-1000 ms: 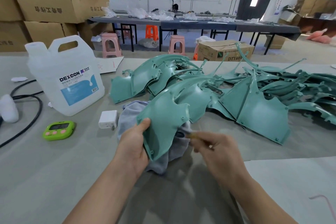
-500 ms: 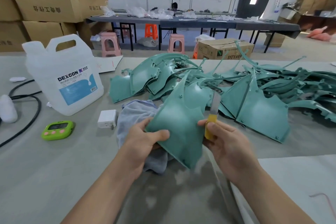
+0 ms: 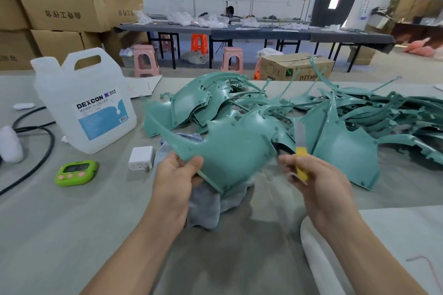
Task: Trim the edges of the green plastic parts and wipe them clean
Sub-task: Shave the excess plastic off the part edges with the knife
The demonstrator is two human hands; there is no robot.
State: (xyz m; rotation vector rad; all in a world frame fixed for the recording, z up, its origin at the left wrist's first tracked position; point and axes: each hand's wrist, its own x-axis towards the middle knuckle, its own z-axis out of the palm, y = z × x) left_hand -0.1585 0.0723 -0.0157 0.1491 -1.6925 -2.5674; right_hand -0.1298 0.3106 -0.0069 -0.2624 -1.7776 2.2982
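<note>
Grey table (image 3: 60, 235), green part (image 3: 230, 148) in left hand (image 3: 176, 175)

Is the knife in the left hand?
No, the right hand grips the yellow-handled knife, while the left hand holds a green part.

The single head-worn camera sits close over the table (image 3: 60, 223), facing forward and down toward the heap of green plastic parts (image 3: 206, 100), the room beyond it.
</note>
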